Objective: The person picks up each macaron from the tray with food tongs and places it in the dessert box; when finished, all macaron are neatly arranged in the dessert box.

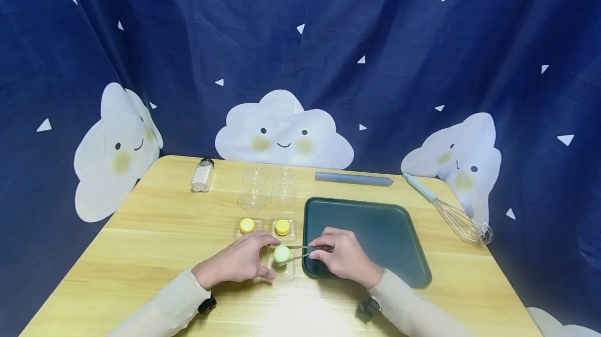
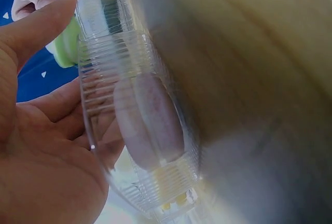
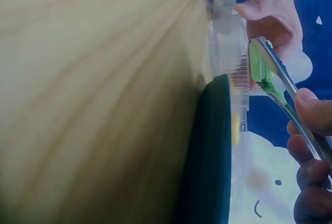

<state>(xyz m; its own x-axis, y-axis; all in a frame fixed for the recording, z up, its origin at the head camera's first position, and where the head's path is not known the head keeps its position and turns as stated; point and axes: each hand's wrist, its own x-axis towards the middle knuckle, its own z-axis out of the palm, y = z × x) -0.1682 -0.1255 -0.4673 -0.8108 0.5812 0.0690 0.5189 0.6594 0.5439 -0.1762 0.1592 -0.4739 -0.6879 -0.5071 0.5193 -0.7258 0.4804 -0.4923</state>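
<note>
My right hand (image 1: pixel 345 253) grips a pair of metal tongs (image 3: pixel 287 80). Between the tong tips is a light green macaron (image 1: pixel 281 254), held over the front right compartment of a clear plastic box (image 2: pixel 98 73). Above the front left compartment, my left hand (image 1: pixel 241 257) is spread with relaxed fingers, its thumb tip at the box's rim. A pinkish-purple macaron (image 2: pixel 150 123) shows through the plastic in the left wrist view; the left hand hides it from the head view. Two yellow macarons, one on the left (image 1: pixel 247 225) and one on the right (image 1: pixel 282 227), occupy the compartments behind.
The box's clear lid (image 1: pixel 284 194) lies opened backward. A dark green tray (image 1: pixel 371 227) lies beneath and beyond the right hand. Farther back are a jar of white contents (image 1: pixel 203 176) and a blue-grey rod (image 1: pixel 352 178). A whisk (image 1: pixel 451 214) lies along the right side.
</note>
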